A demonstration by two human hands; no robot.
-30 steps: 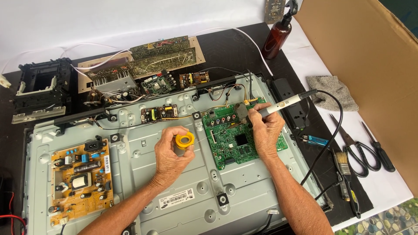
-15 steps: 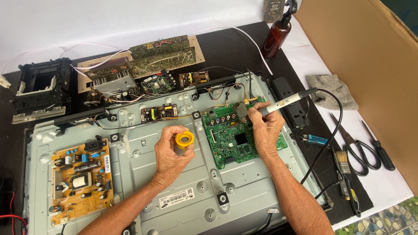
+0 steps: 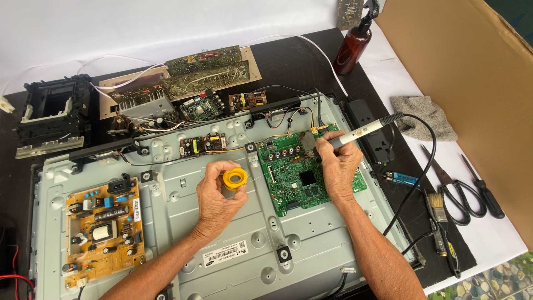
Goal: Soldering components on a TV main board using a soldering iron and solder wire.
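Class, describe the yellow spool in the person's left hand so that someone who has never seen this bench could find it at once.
Start at the large grey metal back panel that fills the table's middle. Between its orange circuit board on the left and green circuit board on the right, the left hand holds a small yellow spool. It is the only round, bright yellow thing there, with a hole through its centre.

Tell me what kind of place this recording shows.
Most likely an electronics repair bench. The right hand holds a soldering iron over a green circuit board, the left hand holds a yellow solder spool, and loose circuit boards lie behind.
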